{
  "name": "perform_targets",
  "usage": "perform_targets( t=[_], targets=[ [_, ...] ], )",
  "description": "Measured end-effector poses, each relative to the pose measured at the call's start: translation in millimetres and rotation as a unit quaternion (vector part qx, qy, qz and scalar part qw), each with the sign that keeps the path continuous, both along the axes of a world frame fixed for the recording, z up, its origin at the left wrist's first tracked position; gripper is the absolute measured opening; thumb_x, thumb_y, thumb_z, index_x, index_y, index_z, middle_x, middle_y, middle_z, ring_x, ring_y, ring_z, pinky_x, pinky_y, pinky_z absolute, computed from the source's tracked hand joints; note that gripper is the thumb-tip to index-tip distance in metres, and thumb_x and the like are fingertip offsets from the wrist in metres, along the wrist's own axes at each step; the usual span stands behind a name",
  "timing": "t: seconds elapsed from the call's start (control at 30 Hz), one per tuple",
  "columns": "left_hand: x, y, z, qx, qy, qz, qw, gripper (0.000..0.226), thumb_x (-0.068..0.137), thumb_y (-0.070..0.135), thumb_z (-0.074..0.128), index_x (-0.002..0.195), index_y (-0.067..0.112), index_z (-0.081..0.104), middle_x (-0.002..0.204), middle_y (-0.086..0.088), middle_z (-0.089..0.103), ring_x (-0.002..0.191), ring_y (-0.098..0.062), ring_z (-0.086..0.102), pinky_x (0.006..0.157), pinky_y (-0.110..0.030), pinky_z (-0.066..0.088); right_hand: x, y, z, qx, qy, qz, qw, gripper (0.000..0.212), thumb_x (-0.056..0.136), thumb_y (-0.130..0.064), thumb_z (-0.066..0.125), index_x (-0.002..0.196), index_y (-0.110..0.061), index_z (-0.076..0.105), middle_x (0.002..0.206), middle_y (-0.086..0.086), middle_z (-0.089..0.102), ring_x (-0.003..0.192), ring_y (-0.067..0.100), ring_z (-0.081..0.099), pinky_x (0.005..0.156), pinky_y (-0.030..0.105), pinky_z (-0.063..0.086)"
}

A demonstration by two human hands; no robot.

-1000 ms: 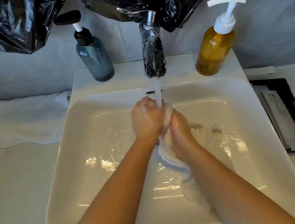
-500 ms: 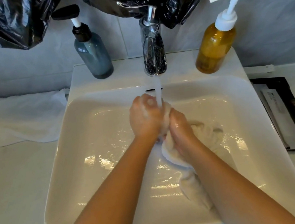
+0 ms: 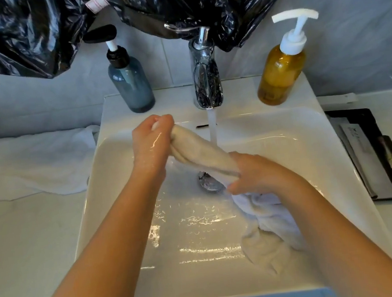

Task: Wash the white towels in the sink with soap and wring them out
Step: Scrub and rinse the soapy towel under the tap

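A wet white towel (image 3: 200, 150) is stretched into a thick roll over the white sink (image 3: 136, 229), under water running from the chrome tap (image 3: 206, 82). My left hand (image 3: 151, 144) grips its upper end near the sink's back rim. My right hand (image 3: 257, 173) grips it lower, above the drain (image 3: 206, 184). The rest of the towel hangs bunched below my right wrist and lies on the sink floor at right. A second white towel (image 3: 34, 163) lies flat on the counter to the left.
A blue-grey pump bottle (image 3: 130, 82) stands left of the tap and an amber pump bottle (image 3: 281, 68) right of it. Black plastic sheeting (image 3: 27, 33) hangs above. A black tray with packets (image 3: 374, 158) sits on the counter at right.
My hands were pressed together around the bunched towel under the stream. They have moved apart, left hand up-left and right hand down-right, stretching the towel into a roll between them.
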State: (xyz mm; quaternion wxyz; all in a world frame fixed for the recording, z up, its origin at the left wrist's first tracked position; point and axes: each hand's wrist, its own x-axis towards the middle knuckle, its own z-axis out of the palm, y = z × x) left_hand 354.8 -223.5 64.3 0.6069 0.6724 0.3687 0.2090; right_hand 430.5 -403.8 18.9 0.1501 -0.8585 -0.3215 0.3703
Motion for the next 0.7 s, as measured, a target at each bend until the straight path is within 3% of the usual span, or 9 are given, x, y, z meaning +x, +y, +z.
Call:
perform_targets(
  t=[0.1, 0.23, 0.3, 0.37, 0.47, 0.53, 0.6, 0.63, 0.7],
  targets=[
    [-6.6, 0.3, 6.2, -0.013, 0.006, -0.002, 1.0, 0.026, 0.09, 0.02, 0.057, 0.067, 0.017, 0.046, 0.07, -0.002, 0.043, 0.073, -0.016, 0.045, 0.07, -0.033, 0.04, 1.4, -11.0, 12.9, -0.093, -0.066, 0.03, 0.993, 0.036, 0.079, -0.029, 0.07, 0.096, -0.028, 0.038, 0.078, -0.009, 0.053, 0.071, 0.011, 0.053, 0.07, 0.031, 0.034],
    [-11.9, -7.7, 17.7, -0.027, -0.008, -0.002, 1.0, 0.03, 0.089, 0.016, 0.056, 0.063, 0.017, 0.041, 0.064, 0.001, 0.037, 0.065, -0.014, 0.038, 0.061, -0.029, 0.032, 6.3, -42.1, 16.0, -0.175, -0.1, -0.004, 0.98, 0.06, 0.073, -0.054, 0.073, 0.114, -0.031, 0.036, 0.105, -0.006, 0.055, 0.104, 0.023, 0.056, 0.085, 0.038, 0.035],
    [-12.0, -8.5, 24.8, -0.038, -0.014, 0.0, 0.999, 0.03, 0.087, 0.014, 0.056, 0.062, 0.018, 0.04, 0.062, 0.003, 0.036, 0.062, -0.013, 0.035, 0.057, -0.029, 0.028, 12.1, -62.0, 22.2, -0.187, -0.049, -0.06, 0.979, 0.078, 0.067, -0.061, 0.075, 0.128, -0.027, 0.039, 0.117, -0.002, 0.058, 0.104, 0.025, 0.059, 0.091, 0.038, 0.046],
    [-13.6, -13.4, 29.3, -0.038, 0.001, -0.023, 0.999, 0.028, 0.088, 0.016, 0.056, 0.063, 0.017, 0.042, 0.062, 0.003, 0.039, 0.064, -0.014, 0.038, 0.057, -0.028, 0.03, 15.2, -76.2, 33.3, -0.21, -0.029, -0.082, 0.974, 0.082, 0.063, -0.056, 0.078, 0.13, -0.022, 0.045, 0.113, 0.001, 0.061, 0.099, 0.025, 0.062, 0.09, 0.041, 0.053],
    [-17.0, -24.8, 31.9, -0.063, 0.013, -0.054, 0.996, 0.028, 0.089, 0.018, 0.057, 0.064, 0.017, 0.045, 0.063, 0.001, 0.042, 0.066, -0.016, 0.041, 0.06, -0.029, 0.034, 6.4, -82.1, 52.1, -0.256, -0.122, -0.087, 0.955, 0.072, 0.074, -0.045, 0.077, 0.133, -0.021, 0.042, 0.117, 0.005, 0.057, 0.108, 0.028, 0.058, 0.096, 0.041, 0.049],
    [-17.5, -31.4, 33.9, -0.096, 0.007, -0.065, 0.993, 0.026, 0.088, 0.021, 0.059, 0.065, 0.016, 0.046, 0.066, -0.003, 0.044, 0.07, -0.019, 0.043, 0.065, -0.032, 0.036, -4.3, -70.7, 56.0, -0.184, -0.162, -0.077, 0.966, 0.089, 0.078, -0.044, 0.078, 0.149, -0.03, 0.026, 0.142, 0.006, 0.045, 0.133, 0.033, 0.042, 0.11, 0.048, 0.035],
    [-15.0, -38.4, 35.1, -0.132, 0.0, -0.086, 0.987, 0.02, 0.077, 0.028, 0.063, 0.07, 0.016, 0.049, 0.072, -0.01, 0.046, 0.075, -0.02, 0.046, 0.069, -0.036, 0.037, -18.9, -42.9, 54.4, 0.03, -0.056, -0.087, 0.994, 0.115, 0.072, -0.046, 0.084, 0.155, -0.04, 0.006, 0.161, -0.002, 0.025, 0.15, 0.027, 0.021, 0.119, 0.056, 0.018],
    [-14.2, -42.7, 35.5, -0.153, -0.003, -0.099, 0.983, 0.019, 0.072, 0.031, 0.063, 0.073, 0.016, 0.052, 0.075, -0.011, 0.046, 0.076, -0.022, 0.047, 0.07, -0.038, 0.037, -26.6, -25.8, 49.8, 0.131, 0.009, -0.099, 0.986, 0.123, 0.068, -0.047, 0.087, 0.154, -0.046, 0.0, 0.163, -0.004, 0.022, 0.151, 0.024, 0.019, 0.119, 0.057, 0.019],
    [-11.9, -48.3, 31.8, -0.188, -0.007, -0.105, 0.977, 0.024, 0.074, 0.032, 0.063, 0.084, 0.013, 0.056, 0.08, -0.015, 0.051, 0.079, -0.025, 0.05, 0.071, -0.04, 0.037, -36.8, 2.1, 32.7, 0.257, 0.067, -0.154, 0.952, 0.121, 0.066, -0.037, 0.089, 0.152, -0.05, 0.005, 0.155, -0.003, 0.036, 0.14, 0.024, 0.04, 0.113, 0.051, 0.036]
  ],
)
